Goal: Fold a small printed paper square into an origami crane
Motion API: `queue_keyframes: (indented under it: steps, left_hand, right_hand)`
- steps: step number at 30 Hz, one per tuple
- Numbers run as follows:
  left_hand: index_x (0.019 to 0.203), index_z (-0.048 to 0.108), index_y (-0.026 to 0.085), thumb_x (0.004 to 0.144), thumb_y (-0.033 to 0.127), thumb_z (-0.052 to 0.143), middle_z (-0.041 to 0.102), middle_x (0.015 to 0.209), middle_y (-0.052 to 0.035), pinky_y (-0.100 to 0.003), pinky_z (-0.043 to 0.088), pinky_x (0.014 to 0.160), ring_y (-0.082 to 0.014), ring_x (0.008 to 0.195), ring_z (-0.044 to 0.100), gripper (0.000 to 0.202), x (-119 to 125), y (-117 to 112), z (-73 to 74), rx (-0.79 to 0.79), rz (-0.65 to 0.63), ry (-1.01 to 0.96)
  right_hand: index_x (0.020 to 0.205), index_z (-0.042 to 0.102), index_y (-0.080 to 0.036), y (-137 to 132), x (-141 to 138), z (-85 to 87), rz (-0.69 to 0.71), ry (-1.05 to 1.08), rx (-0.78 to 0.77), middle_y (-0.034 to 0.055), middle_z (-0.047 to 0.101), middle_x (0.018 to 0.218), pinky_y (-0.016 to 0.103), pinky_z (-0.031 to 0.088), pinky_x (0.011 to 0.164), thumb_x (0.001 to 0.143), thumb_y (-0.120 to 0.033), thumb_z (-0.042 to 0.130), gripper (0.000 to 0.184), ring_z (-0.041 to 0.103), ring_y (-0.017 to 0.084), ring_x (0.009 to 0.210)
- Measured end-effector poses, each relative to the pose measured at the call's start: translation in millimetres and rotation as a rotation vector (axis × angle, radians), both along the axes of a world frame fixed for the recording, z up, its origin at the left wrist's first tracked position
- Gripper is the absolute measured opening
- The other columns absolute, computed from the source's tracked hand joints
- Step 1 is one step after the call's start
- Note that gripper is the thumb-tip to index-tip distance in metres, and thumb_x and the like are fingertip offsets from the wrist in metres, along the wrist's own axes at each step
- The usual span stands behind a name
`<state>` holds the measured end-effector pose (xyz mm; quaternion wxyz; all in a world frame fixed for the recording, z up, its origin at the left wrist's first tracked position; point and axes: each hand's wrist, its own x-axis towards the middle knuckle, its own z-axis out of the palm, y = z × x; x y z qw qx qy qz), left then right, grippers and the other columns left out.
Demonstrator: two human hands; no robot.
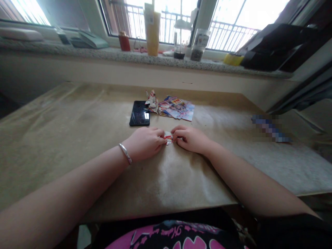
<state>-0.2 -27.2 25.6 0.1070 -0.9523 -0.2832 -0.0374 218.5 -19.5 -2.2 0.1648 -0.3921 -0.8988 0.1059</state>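
Observation:
A small folded piece of printed paper (168, 138), white with red, lies between my hands on the cloth-covered table (124, 193). My left hand (145, 142) pinches its left side, with a silver bracelet (125, 153) on that wrist. At the right side, the bent fingers of my right hand (190, 139) grip the paper's edge. Parts of the paper are hidden under my fingertips. Just beyond my hands is a black phone (139, 113), lying flat. Beside it sit a folded paper figure (153, 103) and several colourful printed sheets (181, 108).
A blurred blue packet-like item (271, 129) lies at the table's right. Along the windowsill (103, 55) stand a red bottle (124, 41), a tall yellow container (152, 33), clear jars (200, 45), a yellow roll (232, 59) and a black bag (272, 46).

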Motion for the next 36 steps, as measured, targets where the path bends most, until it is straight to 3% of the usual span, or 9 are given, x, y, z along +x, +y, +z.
queue_keyframes:
  steps: [10, 13, 18, 26, 36]
  left_hand:
    - [0.085, 0.067, 0.019, 0.086, 0.024, 0.045, 0.064, 0.081, -0.0056, -0.027, 0.040, 0.059, -0.0156, 0.072, 0.059, 0.023, 1, 1, -6.7, 0.058, 0.029, -0.002]
    - [0.084, 0.067, 0.019, 0.085, 0.024, 0.046, 0.064, 0.080, -0.0057, -0.027, 0.040, 0.060, -0.0161, 0.072, 0.059, 0.022, -1, 5, -5.9, 0.079, 0.051, -0.018]
    - [0.083, 0.067, 0.019, 0.082, 0.022, 0.048, 0.065, 0.083, -0.0061, -0.029, 0.040, 0.060, -0.0174, 0.071, 0.059, 0.019, -4, 8, -6.1, 0.109, 0.105, -0.022]
    - [0.081, 0.067, 0.017, 0.087, 0.033, 0.042, 0.063, 0.079, -0.0066, -0.029, 0.042, 0.064, -0.0160, 0.070, 0.058, 0.030, 0, 5, -10.4, 0.099, 0.144, -0.121]
    - [0.099, 0.065, 0.018, 0.087, 0.048, 0.042, 0.064, 0.094, -0.0070, -0.030, 0.045, 0.071, -0.0191, 0.082, 0.059, 0.039, 3, -1, -8.4, -0.059, 0.159, -0.146]
  right_hand:
    - [0.095, 0.068, -0.021, -4, -7, 2.8, -0.184, -0.021, 0.079, 0.0039, 0.066, 0.093, 0.023, 0.040, 0.064, 0.083, -0.025, 0.048, 0.024, 0.058, 0.013, 0.072]
    - [0.095, 0.070, -0.021, -1, -6, -0.9, -0.148, 0.030, 0.042, 0.0036, 0.066, 0.089, 0.022, 0.040, 0.063, 0.083, -0.021, 0.049, 0.024, 0.057, 0.010, 0.067]
    - [0.098, 0.069, -0.022, 2, -5, -1.7, 0.005, 0.030, 0.037, 0.0042, 0.066, 0.093, 0.023, 0.042, 0.074, 0.081, -0.015, 0.050, 0.026, 0.058, 0.012, 0.082]
    - [0.099, 0.069, -0.022, 6, -2, -3.1, -0.009, -0.015, 0.125, 0.0060, 0.064, 0.094, 0.028, 0.041, 0.078, 0.083, -0.024, 0.055, 0.021, 0.054, 0.016, 0.088]
    - [0.082, 0.069, -0.021, 1, -11, -3.7, 0.039, 0.041, 0.202, 0.0049, 0.064, 0.094, 0.030, 0.041, 0.084, 0.084, -0.033, 0.055, 0.019, 0.050, 0.017, 0.092]
